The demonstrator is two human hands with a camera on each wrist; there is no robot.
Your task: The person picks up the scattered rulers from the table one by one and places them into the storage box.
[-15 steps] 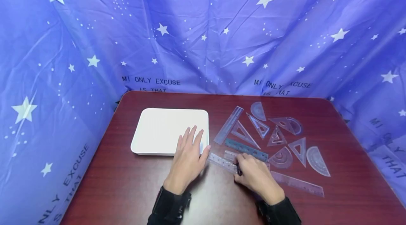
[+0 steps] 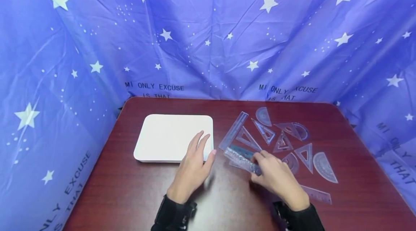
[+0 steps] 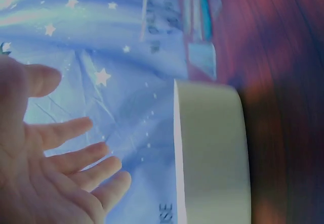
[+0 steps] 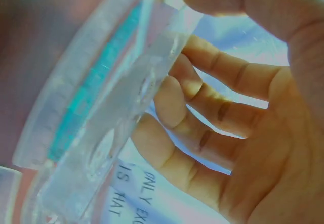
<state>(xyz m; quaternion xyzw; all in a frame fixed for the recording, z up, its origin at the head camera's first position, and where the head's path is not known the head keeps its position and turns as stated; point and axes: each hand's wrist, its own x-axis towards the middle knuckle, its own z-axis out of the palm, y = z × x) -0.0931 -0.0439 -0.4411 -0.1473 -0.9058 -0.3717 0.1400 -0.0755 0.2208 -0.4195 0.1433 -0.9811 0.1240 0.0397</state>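
Observation:
In the head view my right hand (image 2: 276,178) pinches a clear ruler (image 2: 242,161) near its right end, tilting it up from the table. The right wrist view shows this ruler (image 4: 129,97) between thumb and fingers, with a teal ruler (image 4: 83,102) beyond it. That teal ruler (image 2: 244,150) is partly hidden behind the held one. My left hand (image 2: 190,173) holds nothing, its fingers spread over the near right corner of a white rounded flat box (image 2: 172,137). Its palm and fingers (image 3: 71,161) stand apart from the box side (image 3: 212,153) in the left wrist view.
Right of the box lie a long clear ruler (image 2: 233,131), several clear set squares, such as one triangle (image 2: 304,157), and several protractors, such as a half-round one (image 2: 325,167). Another clear ruler (image 2: 316,193) lies near the right forearm. A blue starred curtain (image 2: 208,35) surrounds the table.
My right hand has moved slightly right and raised the clear ruler, which lay lower and closer to my left hand before. The left hand has barely shifted.

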